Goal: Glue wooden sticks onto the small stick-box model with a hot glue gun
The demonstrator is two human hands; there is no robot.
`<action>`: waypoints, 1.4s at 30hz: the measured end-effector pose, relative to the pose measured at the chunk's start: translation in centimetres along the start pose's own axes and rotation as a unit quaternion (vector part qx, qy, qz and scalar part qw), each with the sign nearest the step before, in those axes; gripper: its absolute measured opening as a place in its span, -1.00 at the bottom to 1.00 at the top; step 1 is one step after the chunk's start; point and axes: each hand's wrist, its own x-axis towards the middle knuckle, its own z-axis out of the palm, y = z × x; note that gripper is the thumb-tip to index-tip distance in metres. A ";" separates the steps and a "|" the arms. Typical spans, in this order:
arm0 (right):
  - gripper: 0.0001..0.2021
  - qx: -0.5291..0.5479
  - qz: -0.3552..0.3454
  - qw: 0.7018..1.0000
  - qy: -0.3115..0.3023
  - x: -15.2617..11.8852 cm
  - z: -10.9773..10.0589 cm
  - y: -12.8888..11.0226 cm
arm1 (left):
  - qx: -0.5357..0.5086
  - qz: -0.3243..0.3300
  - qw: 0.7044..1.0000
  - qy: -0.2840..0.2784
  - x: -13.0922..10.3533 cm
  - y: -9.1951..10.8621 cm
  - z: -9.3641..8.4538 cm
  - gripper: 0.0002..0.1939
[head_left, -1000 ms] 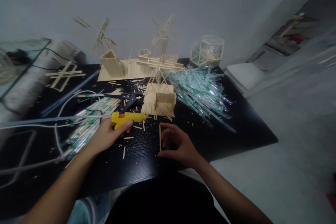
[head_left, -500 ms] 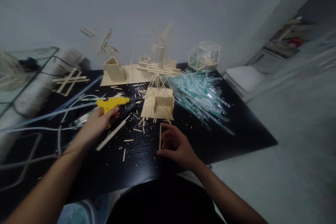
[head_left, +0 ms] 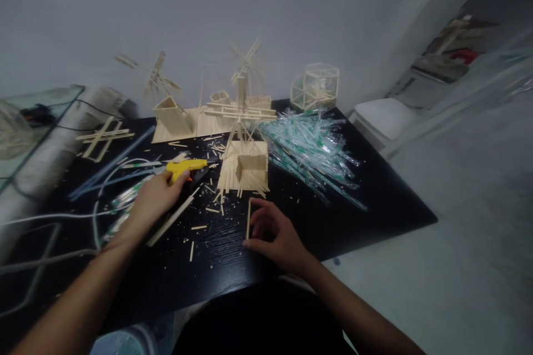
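My left hand [head_left: 157, 198] is closed around the back of a yellow glue gun [head_left: 188, 166], held low over the black table with its nozzle to the right. The gun's handle is mostly hidden by my fingers. In front of me, my right hand [head_left: 275, 233] pinches a short, thin wooden stick [head_left: 249, 219] upright in the view between thumb and fingertip. Just beyond it stands a small windmill model [head_left: 252, 165] of wooden sticks, with loose sticks [head_left: 229, 172] lying on its base.
Further windmill models [head_left: 172, 119] stand along the wall. Plastic-wrapped sticks [head_left: 312, 147] are heaped at the right, near a clear-sided frame [head_left: 320, 86]. A crossed-stick piece [head_left: 104, 136] lies at the left. White cable [head_left: 62, 215] and wood scraps [head_left: 199, 227] are spread over the table [head_left: 353, 227].
The glue gun has shifted right and slightly nearer with my left hand, and its handle has gone out of sight. My right hand still pinches the stick. The whole view has shifted slightly.
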 end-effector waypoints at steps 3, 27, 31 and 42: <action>-0.21 -0.003 0.000 1.000 0.003 0.1 0.0 0.1 | 0.014 0.001 1.000 0.005 -0.2 0.2 0.0 -0.34; -0.25 0.002 0.001 0.998 0.058 0.3 0.1 0.3 | 0.061 0.231 0.971 0.015 -7.6 8.9 2.4 -0.64; -0.26 0.006 0.001 0.998 0.063 0.2 0.1 0.2 | 0.065 0.210 0.975 -0.028 -7.2 9.8 2.6 -0.63; -0.24 0.004 0.002 0.998 0.065 0.2 0.1 0.5 | -0.040 0.191 0.978 -0.072 -6.8 8.9 1.9 -0.73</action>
